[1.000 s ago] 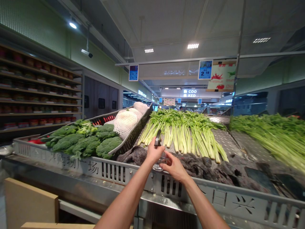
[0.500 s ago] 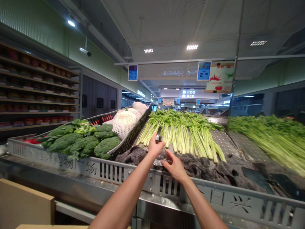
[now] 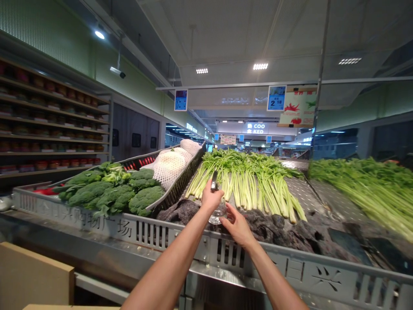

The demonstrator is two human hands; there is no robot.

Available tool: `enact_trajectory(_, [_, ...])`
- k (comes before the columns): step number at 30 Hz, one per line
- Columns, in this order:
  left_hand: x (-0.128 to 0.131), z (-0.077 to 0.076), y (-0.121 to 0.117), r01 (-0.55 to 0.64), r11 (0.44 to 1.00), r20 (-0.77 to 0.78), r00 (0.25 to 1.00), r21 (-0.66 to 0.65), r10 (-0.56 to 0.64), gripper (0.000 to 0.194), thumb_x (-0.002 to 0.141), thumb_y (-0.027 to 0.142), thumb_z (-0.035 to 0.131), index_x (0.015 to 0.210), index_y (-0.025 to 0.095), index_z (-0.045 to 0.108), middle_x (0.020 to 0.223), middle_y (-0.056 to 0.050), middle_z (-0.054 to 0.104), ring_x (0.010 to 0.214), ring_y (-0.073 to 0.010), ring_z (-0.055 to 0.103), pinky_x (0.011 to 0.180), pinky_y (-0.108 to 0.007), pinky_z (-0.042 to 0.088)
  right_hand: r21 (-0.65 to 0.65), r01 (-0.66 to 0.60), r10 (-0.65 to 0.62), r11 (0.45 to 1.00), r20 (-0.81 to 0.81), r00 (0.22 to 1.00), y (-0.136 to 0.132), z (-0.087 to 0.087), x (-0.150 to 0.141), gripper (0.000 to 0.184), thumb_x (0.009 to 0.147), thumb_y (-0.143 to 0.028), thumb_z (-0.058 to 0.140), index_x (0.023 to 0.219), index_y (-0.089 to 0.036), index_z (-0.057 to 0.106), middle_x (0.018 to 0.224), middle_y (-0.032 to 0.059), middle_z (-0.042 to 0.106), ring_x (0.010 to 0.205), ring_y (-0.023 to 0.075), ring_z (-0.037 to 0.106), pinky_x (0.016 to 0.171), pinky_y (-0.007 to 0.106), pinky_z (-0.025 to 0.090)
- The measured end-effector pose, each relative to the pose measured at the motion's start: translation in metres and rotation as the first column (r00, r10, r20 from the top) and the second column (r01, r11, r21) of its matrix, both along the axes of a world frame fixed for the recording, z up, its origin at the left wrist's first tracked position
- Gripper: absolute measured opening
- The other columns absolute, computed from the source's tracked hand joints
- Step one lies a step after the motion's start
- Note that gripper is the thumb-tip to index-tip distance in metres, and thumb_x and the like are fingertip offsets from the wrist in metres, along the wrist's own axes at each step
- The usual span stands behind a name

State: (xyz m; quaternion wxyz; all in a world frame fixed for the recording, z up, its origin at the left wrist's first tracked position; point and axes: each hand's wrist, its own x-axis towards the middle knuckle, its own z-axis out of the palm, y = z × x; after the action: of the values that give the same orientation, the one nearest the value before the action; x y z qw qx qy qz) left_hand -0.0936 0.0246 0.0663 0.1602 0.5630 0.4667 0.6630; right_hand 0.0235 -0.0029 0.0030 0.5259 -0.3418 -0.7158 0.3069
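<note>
My left hand (image 3: 212, 199) is wrapped around the upper part of a clear bottle (image 3: 215, 218) with a dark and silver top. The bottle's transparent base shows below that hand, and its middle is partly hidden. At the bottle's lower right side, the curved fingers and thumb of my right hand (image 3: 237, 224) close against it. Both hands are over the front of a sloped display. Just beyond them lie bunches of celery (image 3: 245, 181), stalk ends facing me. Crumpled dark cloth (image 3: 267, 224) lies below the stalks, near my right hand.
Left of the celery, a grey crate (image 3: 155, 234) holds broccoli (image 3: 109, 191) and pale produce in white foam nets (image 3: 169, 168). A slatted rail (image 3: 290, 262) runs along the front. A mirror panel (image 3: 358, 185) stands at right, shelves of jars (image 3: 51, 125) at far left.
The view has tilted slightly, so the display sits a little lower in it. Both hands keep nearly the same place at the bottle, whose top and base now show more clearly.
</note>
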Motion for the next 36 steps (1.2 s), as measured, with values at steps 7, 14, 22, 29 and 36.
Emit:
enact_trajectory(7, [0.008, 0.009, -0.006, 0.001, 1.0, -0.019, 1.0, 0.003, -0.001, 0.023, 0.053, 0.018, 0.052, 0.076, 0.019, 0.052, 0.059, 0.004, 0.049, 0.048, -0.0073, 0.04, 0.047, -0.019, 0.031, -0.003, -0.007, 0.007, 1.0, -0.062, 0.998, -0.001, 0.004, 0.0, 0.063, 0.063, -0.035, 0.057, 0.118, -0.012, 0.038, 0.107, 0.0115, 0.053, 0.095, 0.0182, 0.051, 0.083, 0.032, 0.039])
enact_trajectory(14, [0.014, 0.016, -0.01, -0.002, 1.0, -0.026, 1.0, 0.003, 0.002, 0.021, 0.053, 0.017, 0.052, 0.073, 0.019, 0.049, 0.057, 0.006, 0.045, 0.048, -0.0069, 0.039, 0.048, -0.019, 0.03, -0.04, -0.039, 0.033, 0.998, -0.135, 0.99, -0.006, 0.012, 0.002, 0.064, 0.062, -0.034, 0.057, 0.118, -0.011, 0.036, 0.108, 0.0111, 0.051, 0.097, 0.0173, 0.05, 0.083, 0.03, 0.04])
enact_trajectory(22, [0.027, 0.023, -0.017, 0.022, 1.0, -0.033, 0.999, 0.0, -0.022, 0.022, 0.053, 0.017, 0.052, 0.075, 0.019, 0.051, 0.056, 0.005, 0.046, 0.048, -0.0071, 0.039, 0.046, -0.019, 0.028, -0.035, -0.007, 0.001, 0.999, -0.16, 0.987, -0.009, 0.014, 0.013, 0.064, 0.061, -0.037, 0.058, 0.118, -0.014, 0.037, 0.112, 0.0103, 0.05, 0.107, 0.0194, 0.043, 0.088, 0.032, 0.036])
enact_trajectory(29, [0.041, 0.021, -0.02, 0.024, 0.999, -0.079, 0.997, -0.023, -0.026, 0.022, 0.053, 0.018, 0.053, 0.075, 0.019, 0.052, 0.06, 0.003, 0.049, 0.051, -0.0088, 0.042, 0.049, -0.02, 0.03, 0.006, 0.079, -0.076, 0.997, -0.201, 0.977, -0.015, 0.01, 0.02, 0.062, 0.062, -0.037, 0.056, 0.116, -0.011, 0.039, 0.108, 0.0117, 0.053, 0.104, 0.0213, 0.046, 0.084, 0.033, 0.04])
enact_trajectory(36, [0.05, 0.024, -0.024, 0.092, 0.995, -0.046, 0.995, -0.039, -0.094, 0.025, 0.053, 0.015, 0.053, 0.077, 0.02, 0.052, 0.057, 0.004, 0.047, 0.052, -0.0088, 0.042, 0.051, -0.02, 0.032, 0.007, 0.128, -0.123, 0.992, -0.218, 0.968, -0.017, 0.008, 0.027, 0.063, 0.062, -0.037, 0.056, 0.116, -0.009, 0.039, 0.109, 0.0133, 0.052, 0.105, 0.0222, 0.045, 0.084, 0.034, 0.039])
